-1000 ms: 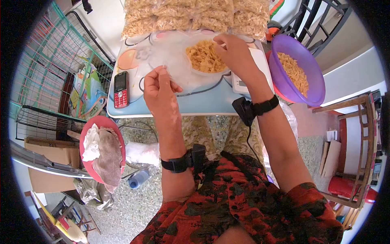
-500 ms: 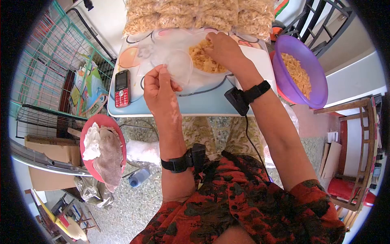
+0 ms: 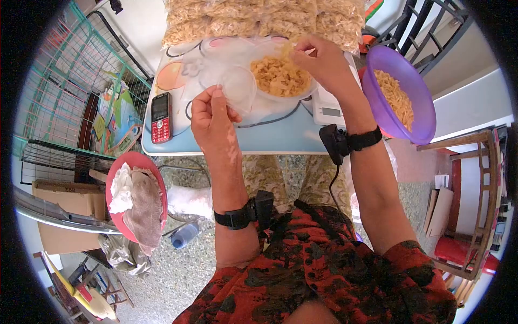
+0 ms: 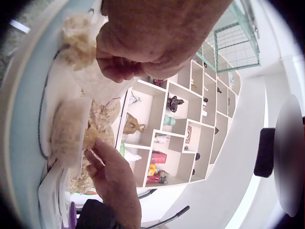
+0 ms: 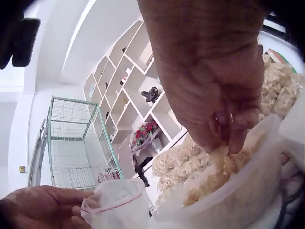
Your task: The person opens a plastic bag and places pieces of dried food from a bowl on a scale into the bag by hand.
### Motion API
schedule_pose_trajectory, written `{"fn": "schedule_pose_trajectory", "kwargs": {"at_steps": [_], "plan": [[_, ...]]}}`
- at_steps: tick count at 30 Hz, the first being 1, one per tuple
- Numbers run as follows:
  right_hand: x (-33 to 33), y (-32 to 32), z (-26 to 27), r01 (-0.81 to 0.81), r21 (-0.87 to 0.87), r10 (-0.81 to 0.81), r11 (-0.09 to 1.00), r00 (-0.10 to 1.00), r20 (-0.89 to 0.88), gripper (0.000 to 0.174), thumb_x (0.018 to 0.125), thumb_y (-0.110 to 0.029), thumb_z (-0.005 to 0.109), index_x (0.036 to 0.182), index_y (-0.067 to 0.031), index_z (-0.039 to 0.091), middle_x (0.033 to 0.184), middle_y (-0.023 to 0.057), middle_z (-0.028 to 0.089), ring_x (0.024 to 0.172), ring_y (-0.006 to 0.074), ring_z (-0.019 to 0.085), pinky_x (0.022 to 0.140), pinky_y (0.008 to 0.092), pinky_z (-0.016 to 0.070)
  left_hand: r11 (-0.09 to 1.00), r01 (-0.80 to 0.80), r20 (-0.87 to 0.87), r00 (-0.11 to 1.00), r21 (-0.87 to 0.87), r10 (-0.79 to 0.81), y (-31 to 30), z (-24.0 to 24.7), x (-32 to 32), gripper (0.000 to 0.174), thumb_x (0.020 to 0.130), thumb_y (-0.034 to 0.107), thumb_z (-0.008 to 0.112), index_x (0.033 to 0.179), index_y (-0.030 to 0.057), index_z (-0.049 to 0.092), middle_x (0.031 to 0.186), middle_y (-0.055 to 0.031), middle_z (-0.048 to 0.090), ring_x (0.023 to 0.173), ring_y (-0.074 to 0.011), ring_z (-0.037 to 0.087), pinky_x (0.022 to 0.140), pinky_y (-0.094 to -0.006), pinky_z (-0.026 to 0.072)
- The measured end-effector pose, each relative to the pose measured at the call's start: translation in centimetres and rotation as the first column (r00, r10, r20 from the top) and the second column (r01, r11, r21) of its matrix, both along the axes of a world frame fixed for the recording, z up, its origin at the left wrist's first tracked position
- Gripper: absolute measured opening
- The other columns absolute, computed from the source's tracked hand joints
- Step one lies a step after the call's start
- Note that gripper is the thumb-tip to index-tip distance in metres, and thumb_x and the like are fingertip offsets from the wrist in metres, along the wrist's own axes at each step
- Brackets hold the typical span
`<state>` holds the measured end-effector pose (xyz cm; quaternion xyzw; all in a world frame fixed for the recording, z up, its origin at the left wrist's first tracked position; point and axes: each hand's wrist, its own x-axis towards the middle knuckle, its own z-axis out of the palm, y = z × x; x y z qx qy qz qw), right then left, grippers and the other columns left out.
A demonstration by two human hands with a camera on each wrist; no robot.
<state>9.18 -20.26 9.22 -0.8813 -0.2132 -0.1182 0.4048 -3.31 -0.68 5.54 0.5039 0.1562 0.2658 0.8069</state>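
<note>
My left hand [image 3: 213, 110] pinches a clear plastic zip bag [image 5: 121, 200] by its edge; the bag has a red line near its mouth, which gapes in the right wrist view. Pale yellowish pieces [image 4: 78, 40] show through plastic below this hand in the left wrist view. Over the right rim of a clear tub [image 4: 69, 126], my right hand [image 3: 329, 65] pinches a few thin yellow dried flakes [image 5: 220, 160] between thumb and fingertips. More flakes [image 3: 280, 78] heap inside the tub, which stands on the table beside a white digital scale [image 3: 328, 112].
Filled clear bags [image 3: 232, 26] are stacked along the table's far edge. A red phone [image 3: 161, 119] lies at the left. To the right stands a purple basin [image 3: 423, 105] with more flakes. A red stool [image 3: 116, 216] with cloths and a green wire cage [image 3: 97, 59] are at left.
My right hand dipped into the flakes in the tub, then rose and drew back to the right with some between its fingertips. The left hand stays in place; the bag's mouth appears wider.
</note>
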Motion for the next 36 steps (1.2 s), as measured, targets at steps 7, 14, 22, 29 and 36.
{"fn": "schedule_pose_trajectory", "kwargs": {"at_steps": [7, 14, 22, 29, 36], "plan": [[-1.0, -0.6, 0.6, -0.021, -0.041, 0.024, 0.999, 0.996, 0.085, 0.019, 0.085, -0.021, 0.069, 0.084, -0.0033, 0.061, 0.072, -0.0025, 0.057, 0.068, 0.0057, 0.053, 0.06, 0.0239, 0.0441, 1.0, 0.003, -0.01, 1.0, 0.011, -0.003, -0.6, 0.4, -0.2, 0.019, 0.095, 0.02, 0.062, 0.101, 0.0031, 0.062, 0.071, 0.0008, 0.053, 0.058, -0.0078, 0.049, 0.052, -0.0225, 0.0426], [-1.1, -1.2, -0.4, -0.011, -0.181, 0.035, 0.983, 0.991, 0.131, 0.017, 0.082, -0.014, 0.067, 0.086, -0.0006, 0.057, 0.071, 0.0072, 0.058, 0.068, 0.0155, 0.057, 0.063, 0.0292, 0.0465, 1.0, 0.012, 0.006, 1.0, 0.023, -0.013, -0.6, 0.4, -0.4, 0.018, 0.095, 0.02, 0.062, 0.102, 0.0032, 0.062, 0.071, 0.001, 0.052, 0.058, -0.0076, 0.048, 0.051, -0.0228, 0.0425], [-2.2, -0.7, -0.3, -0.009, -0.206, -0.006, 0.979, 0.997, -0.071, 0.033, 0.082, -0.02, 0.068, 0.106, -0.001, 0.057, 0.086, 0.0165, 0.065, 0.081, 0.0246, 0.065, 0.073, 0.036, 0.0511, 1.0, 0.006, -0.005, 1.0, 0.026, -0.006, -0.7, 0.4, -0.5, 0.019, 0.095, 0.02, 0.062, 0.103, 0.0028, 0.062, 0.071, 0.0004, 0.053, 0.058, -0.0081, 0.048, 0.052, -0.0233, 0.0427], [-2.2, 0.9, -1.6, 0.096, -0.395, -0.055, 0.914, 0.992, 0.114, 0.044, 0.084, -0.04, 0.065, 0.109, -0.0031, 0.061, 0.098, 0.0167, 0.066, 0.093, 0.0306, 0.065, 0.077, 0.0426, 0.0517, 1.0, 0.016, 0.01, 1.0, 0.014, -0.016, -0.9, 0.4, -0.3, 0.019, 0.094, 0.02, 0.063, 0.102, 0.0022, 0.061, 0.071, -0.0001, 0.053, 0.058, -0.0082, 0.048, 0.051, -0.0238, 0.0424], [-1.7, 3.6, -1.4, 0.229, -0.546, -0.199, 0.806, 0.973, 0.115, 0.036, 0.087, -0.039, 0.058, 0.101, -0.0057, 0.063, 0.096, 0.0159, 0.067, 0.091, 0.0332, 0.065, 0.075, 0.0449, 0.0521, 1.0, 0.002, -0.005, 1.0, 0.017, -0.002, -0.8, 0.8, -0.4, 0.019, 0.094, 0.02, 0.064, 0.101, 0.0027, 0.061, 0.07, 0.0, 0.053, 0.058, -0.008, 0.048, 0.051, -0.0237, 0.0419]]}}
